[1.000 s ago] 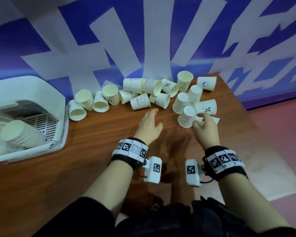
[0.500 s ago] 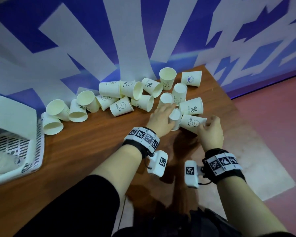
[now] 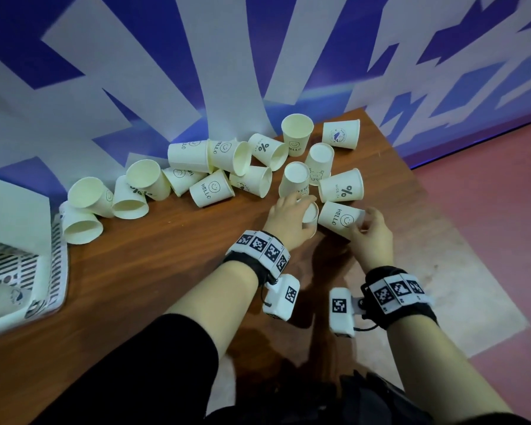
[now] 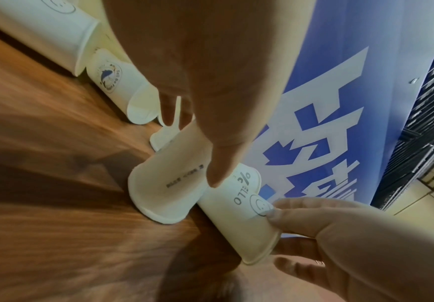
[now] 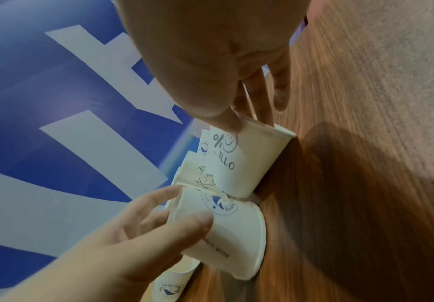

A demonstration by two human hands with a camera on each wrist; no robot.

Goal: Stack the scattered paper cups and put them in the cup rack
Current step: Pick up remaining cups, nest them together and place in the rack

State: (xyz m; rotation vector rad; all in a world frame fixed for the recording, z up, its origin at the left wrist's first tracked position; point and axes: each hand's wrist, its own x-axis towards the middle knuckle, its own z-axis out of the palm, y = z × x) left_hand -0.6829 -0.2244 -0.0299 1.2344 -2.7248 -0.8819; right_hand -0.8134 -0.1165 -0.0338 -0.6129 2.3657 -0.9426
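Both hands now grip cups: left hand (image 3: 285, 220), right hand (image 3: 371, 237).

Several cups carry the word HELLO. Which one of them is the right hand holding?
The HELLO cup nearest the table's front edge, lying on its side just below the % cup. The right hand pinches its rim; no hand touches the other HELLO cups.

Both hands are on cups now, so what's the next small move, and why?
Probably lift the right hand's HELLO cup and nest it with the left hand's cup. Each hand grips one cup, the two lie side by side on the table, and nothing is stacked between them yet.
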